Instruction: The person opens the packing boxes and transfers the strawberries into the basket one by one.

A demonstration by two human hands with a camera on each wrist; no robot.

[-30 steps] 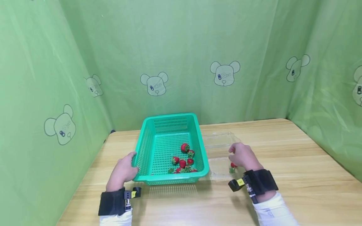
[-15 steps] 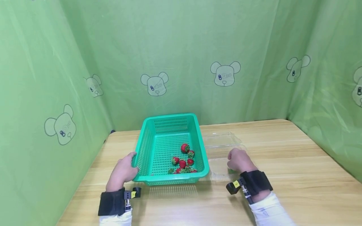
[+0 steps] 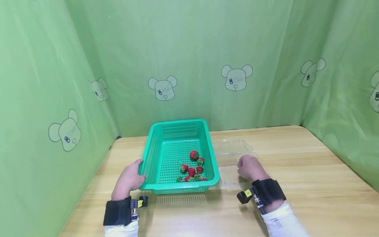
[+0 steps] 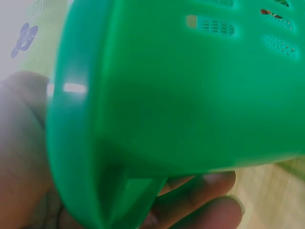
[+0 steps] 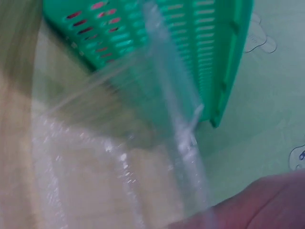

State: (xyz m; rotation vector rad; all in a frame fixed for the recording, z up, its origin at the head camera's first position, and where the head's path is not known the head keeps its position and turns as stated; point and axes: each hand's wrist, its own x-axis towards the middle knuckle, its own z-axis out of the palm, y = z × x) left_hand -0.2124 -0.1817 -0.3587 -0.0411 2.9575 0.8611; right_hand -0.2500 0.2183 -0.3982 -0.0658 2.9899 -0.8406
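My left hand (image 3: 130,176) grips the near left corner of a green plastic basket (image 3: 211,154). The left wrist view shows its fingers (image 4: 217,212) under the basket's rim. Several red strawberries (image 3: 191,171) with green leaves lie inside, toward the near right part. To the right of the basket stands a clear plastic box (image 3: 229,172) with its lid (image 3: 232,146) laid back. Over the box's right part is my right hand (image 3: 251,168). Its fingertips are hidden, and whether they hold anything does not show; the right wrist view catches only the hand's edge (image 5: 267,205).
A light wooden table (image 3: 311,171) bears everything. Green curtains (image 3: 195,108) printed with bear heads stand close behind and along both sides. The box stands close beside the basket's right wall.
My right hand has moved slightly left and its fingers have drawn together. A strawberry and its leaf, visible beneath it earlier, are now out of sight. The left hand stays on the basket.
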